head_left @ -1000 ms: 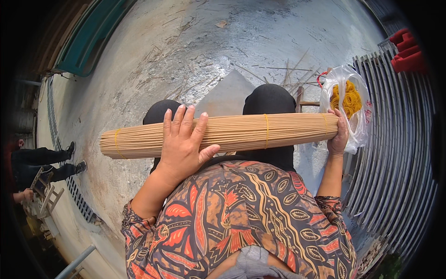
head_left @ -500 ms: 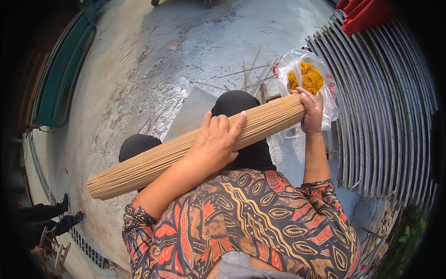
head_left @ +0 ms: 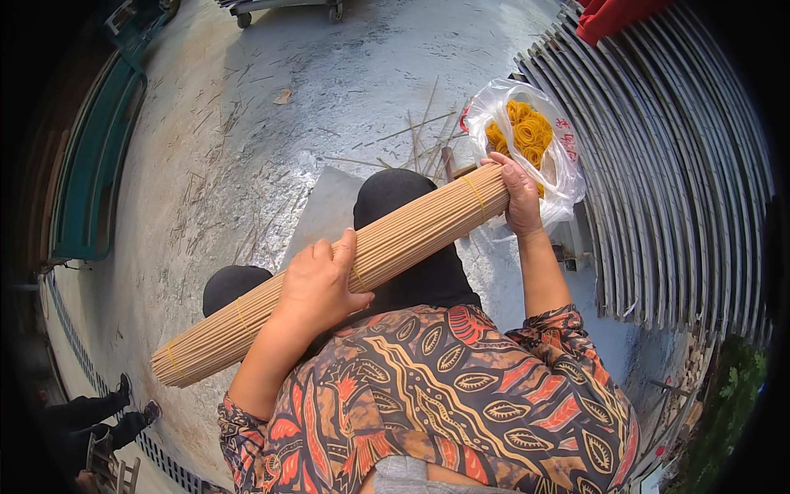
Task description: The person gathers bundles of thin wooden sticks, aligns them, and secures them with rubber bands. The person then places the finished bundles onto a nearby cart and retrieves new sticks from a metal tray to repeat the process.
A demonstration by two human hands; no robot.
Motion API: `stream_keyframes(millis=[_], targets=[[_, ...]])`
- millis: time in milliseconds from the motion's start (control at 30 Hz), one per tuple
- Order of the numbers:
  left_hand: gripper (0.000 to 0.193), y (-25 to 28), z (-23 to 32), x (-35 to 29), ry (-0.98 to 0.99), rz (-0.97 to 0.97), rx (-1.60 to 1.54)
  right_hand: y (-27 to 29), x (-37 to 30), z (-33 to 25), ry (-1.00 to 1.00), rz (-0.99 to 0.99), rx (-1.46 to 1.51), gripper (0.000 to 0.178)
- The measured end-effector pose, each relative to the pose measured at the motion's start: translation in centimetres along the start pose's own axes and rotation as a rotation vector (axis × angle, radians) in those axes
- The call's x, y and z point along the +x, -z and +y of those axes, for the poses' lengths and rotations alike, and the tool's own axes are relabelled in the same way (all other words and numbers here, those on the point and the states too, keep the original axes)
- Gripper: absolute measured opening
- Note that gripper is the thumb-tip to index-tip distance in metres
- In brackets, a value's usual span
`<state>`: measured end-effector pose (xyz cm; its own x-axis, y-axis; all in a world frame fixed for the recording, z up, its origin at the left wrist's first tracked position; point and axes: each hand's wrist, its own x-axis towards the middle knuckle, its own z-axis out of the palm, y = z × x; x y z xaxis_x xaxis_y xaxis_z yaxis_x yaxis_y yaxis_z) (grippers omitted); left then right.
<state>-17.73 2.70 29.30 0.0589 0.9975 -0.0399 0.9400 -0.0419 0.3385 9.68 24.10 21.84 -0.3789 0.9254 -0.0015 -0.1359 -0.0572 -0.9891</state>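
Observation:
A long bundle of thin brown sticks (head_left: 411, 235) lies slantwise across my lap, its right end higher in view. Yellow rubber bands circle it at several places along its length. My left hand (head_left: 317, 280) grips the bundle left of its middle, thumb on the near side and fingers over the top. Around the right end curls my right hand (head_left: 518, 198), palm close to the stick tips. Just beyond that hand, a clear plastic bag (head_left: 568, 185) holds a heap of yellow rubber bands (head_left: 527, 136).
A stack of long grey ribbed strips (head_left: 658, 165) fills the right side, with red cloth (head_left: 613, 18) on top. Loose sticks (head_left: 424, 132) litter the concrete floor. A green metal frame (head_left: 95, 165) stands left. A wheeled cart (head_left: 284, 6) is ahead; another person's legs (head_left: 99, 412) show lower left.
My left hand has slid down-left along the bundle, uncovering a yellow band near the middle. The bundle tilts more steeply, and my right hand with its end appears farther left.

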Motion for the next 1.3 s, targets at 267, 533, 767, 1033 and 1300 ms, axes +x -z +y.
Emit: stream_keyframes(millis=[267,533,767,1033,1300], targets=[[0.089,0.4,0.1,0.7,0.052,-0.084,-0.031,0.5,-0.2,-1.0,-0.144,-0.026,-0.005,0.054],[0.090,0.5,0.1,1.1,0.045,-0.109,-0.046,1.1,-1.0,-0.6,-0.124,-0.089,0.104,0.057],[0.088,0.4,-0.2,0.7,0.029,-0.080,-0.045,1.0,-0.7,-1.0,-0.149,-0.126,0.022,0.059],[0.084,-0.1,-0.3,0.3,-0.054,-0.013,-0.015,-7.0,0.0,-7.9,0.327,-0.151,-0.577,0.044],[0.072,-1.8,-2.0,0.6,-0.154,-0.118,-0.153,-24.8,0.0,-7.9,0.949,-0.939,-0.590,0.039]])
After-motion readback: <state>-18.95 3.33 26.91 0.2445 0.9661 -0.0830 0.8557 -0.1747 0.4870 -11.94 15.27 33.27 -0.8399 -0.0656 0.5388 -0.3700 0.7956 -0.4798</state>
